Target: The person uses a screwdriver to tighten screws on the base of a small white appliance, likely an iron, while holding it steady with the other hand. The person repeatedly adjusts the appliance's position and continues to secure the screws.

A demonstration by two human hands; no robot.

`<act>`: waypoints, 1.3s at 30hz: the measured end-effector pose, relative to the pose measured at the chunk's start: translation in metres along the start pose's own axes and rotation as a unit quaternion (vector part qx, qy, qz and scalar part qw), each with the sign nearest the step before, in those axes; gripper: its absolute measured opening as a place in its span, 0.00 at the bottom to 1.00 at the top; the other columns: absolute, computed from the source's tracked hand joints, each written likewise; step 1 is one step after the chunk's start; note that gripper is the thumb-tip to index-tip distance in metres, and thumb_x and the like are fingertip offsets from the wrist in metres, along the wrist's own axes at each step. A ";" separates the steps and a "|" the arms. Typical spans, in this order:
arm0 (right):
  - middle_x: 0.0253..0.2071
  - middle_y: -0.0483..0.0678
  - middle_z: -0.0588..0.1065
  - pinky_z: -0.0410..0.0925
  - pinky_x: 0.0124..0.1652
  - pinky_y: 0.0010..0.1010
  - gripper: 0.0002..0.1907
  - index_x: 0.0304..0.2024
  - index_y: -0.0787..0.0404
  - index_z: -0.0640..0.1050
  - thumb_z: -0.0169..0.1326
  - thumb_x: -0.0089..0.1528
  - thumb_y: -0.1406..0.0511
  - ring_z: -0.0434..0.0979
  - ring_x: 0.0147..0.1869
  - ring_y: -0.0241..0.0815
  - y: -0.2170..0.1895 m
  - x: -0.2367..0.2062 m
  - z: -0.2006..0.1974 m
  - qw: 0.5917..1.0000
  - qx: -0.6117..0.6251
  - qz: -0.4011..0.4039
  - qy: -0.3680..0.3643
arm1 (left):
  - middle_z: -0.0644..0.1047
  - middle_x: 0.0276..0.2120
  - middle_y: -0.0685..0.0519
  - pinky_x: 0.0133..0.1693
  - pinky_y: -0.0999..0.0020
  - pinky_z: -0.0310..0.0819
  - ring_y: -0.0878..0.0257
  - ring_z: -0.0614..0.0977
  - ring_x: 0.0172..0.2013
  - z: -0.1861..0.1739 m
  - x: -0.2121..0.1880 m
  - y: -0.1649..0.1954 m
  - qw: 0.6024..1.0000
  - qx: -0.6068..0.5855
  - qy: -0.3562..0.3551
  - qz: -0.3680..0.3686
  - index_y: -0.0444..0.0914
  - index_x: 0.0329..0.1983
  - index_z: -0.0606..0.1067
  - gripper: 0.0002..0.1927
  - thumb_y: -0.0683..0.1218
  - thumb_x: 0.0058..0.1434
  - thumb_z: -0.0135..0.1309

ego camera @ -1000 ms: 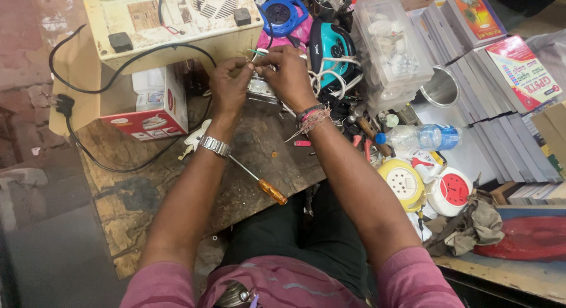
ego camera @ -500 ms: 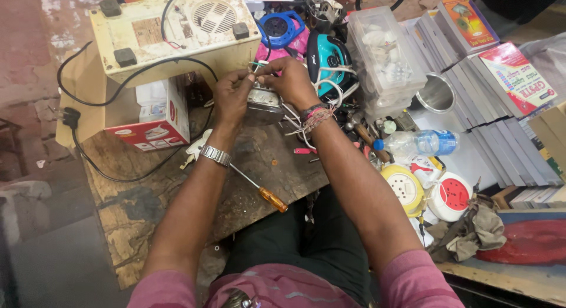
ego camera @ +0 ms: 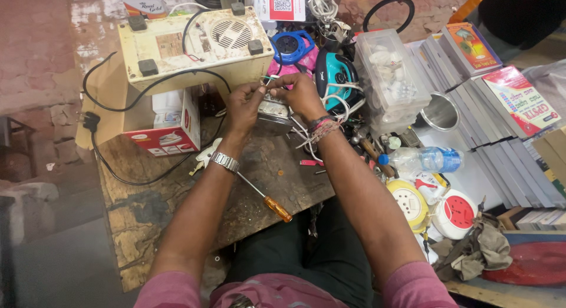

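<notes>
Nearest the camera, two forearms in pink sleeves reach forward over a worn wooden table point(ego camera: 153, 219). A screwdriver point(ego camera: 266, 199) with an orange handle lies on the wood, partly under the left forearm, and a metal watch point(ego camera: 224, 162) sits on the left wrist. Farther out the left hand point(ego camera: 244, 104) and the right hand point(ego camera: 303, 94) meet over a small metal part point(ego camera: 274, 109) that rests on the table's far edge. The fingers of both hands are pinched closed on thin wires point(ego camera: 270, 83) just above that part; what the wire ends join to is too small to tell. Coloured thread bands circle the right wrist. To the left stands a red and white box point(ego camera: 168, 131). Behind the hands sits a cream appliance point(ego camera: 194, 45), tilted up, with a black cable looping off it. To the right are a teal tool point(ego camera: 336, 75), a clear plastic box point(ego camera: 392, 78) and a water bottle point(ego camera: 421, 159).
</notes>
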State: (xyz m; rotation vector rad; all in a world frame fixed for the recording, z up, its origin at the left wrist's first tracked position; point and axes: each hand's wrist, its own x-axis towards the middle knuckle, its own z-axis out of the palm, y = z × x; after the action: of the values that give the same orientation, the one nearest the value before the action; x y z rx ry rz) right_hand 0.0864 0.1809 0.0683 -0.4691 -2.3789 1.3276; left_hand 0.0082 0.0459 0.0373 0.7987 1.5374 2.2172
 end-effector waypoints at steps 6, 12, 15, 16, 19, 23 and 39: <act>0.33 0.46 0.84 0.72 0.40 0.27 0.10 0.40 0.59 0.86 0.67 0.55 0.68 0.80 0.35 0.31 -0.004 -0.003 0.006 0.998 -0.024 0.026 0.045 | 0.82 0.38 0.53 0.42 0.75 0.76 0.70 0.81 0.38 -0.002 0.000 -0.001 0.999 0.037 0.008 0.026 0.30 0.44 0.80 0.11 0.44 0.67 0.58; 0.33 0.46 0.84 0.72 0.41 0.26 0.08 0.38 0.59 0.86 0.66 0.56 0.69 0.80 0.36 0.31 0.003 -0.002 0.009 0.999 0.023 -0.006 0.045 | 0.82 0.34 0.54 0.38 0.75 0.74 0.71 0.80 0.35 -0.002 0.002 -0.002 1.000 0.027 0.004 -0.001 0.30 0.43 0.81 0.11 0.44 0.67 0.58; 0.36 0.46 0.84 0.72 0.42 0.27 0.08 0.38 0.59 0.85 0.65 0.56 0.70 0.80 0.38 0.32 0.005 -0.003 0.012 0.995 0.091 -0.016 0.046 | 0.82 0.34 0.54 0.38 0.75 0.74 0.71 0.80 0.35 -0.002 0.002 -0.001 0.999 0.041 0.007 -0.005 0.30 0.42 0.81 0.11 0.45 0.67 0.57; 0.36 0.46 0.84 0.72 0.43 0.28 0.08 0.39 0.59 0.85 0.65 0.56 0.70 0.80 0.39 0.34 0.005 -0.004 0.012 0.995 0.089 -0.014 0.050 | 0.82 0.34 0.54 0.38 0.75 0.74 0.71 0.80 0.34 -0.002 0.002 0.000 0.999 0.037 0.003 -0.011 0.30 0.43 0.81 0.11 0.45 0.67 0.57; 0.38 0.47 0.82 0.72 0.46 0.33 0.09 0.39 0.57 0.86 0.66 0.55 0.69 0.81 0.44 0.41 0.005 -0.007 0.013 0.993 -0.020 -0.067 0.095 | 0.82 0.33 0.55 0.37 0.75 0.73 0.72 0.79 0.34 -0.001 0.002 0.001 1.000 0.019 -0.004 -0.021 0.30 0.43 0.81 0.12 0.45 0.67 0.56; 0.42 0.50 0.80 0.68 0.52 0.42 0.09 0.37 0.55 0.88 0.67 0.53 0.67 0.77 0.51 0.52 0.002 -0.014 0.016 0.971 -0.151 -0.113 0.146 | 0.82 0.33 0.55 0.37 0.75 0.73 0.72 0.79 0.34 0.003 0.003 0.002 0.999 0.039 0.014 0.011 0.30 0.42 0.81 0.12 0.45 0.67 0.57; 0.45 0.51 0.81 0.70 0.55 0.37 0.09 0.40 0.57 0.85 0.67 0.56 0.67 0.80 0.54 0.47 0.007 -0.012 0.024 0.978 -0.077 -0.126 0.150 | 0.83 0.33 0.54 0.38 0.74 0.74 0.72 0.79 0.34 0.003 0.005 0.015 0.997 0.064 0.034 0.037 0.30 0.40 0.82 0.11 0.45 0.64 0.59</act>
State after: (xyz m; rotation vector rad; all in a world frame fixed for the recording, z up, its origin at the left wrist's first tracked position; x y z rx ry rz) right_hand 0.0863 0.1611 0.0491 -0.3667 -2.2099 0.8964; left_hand 0.0072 0.0453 0.0533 0.8381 1.7246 2.2382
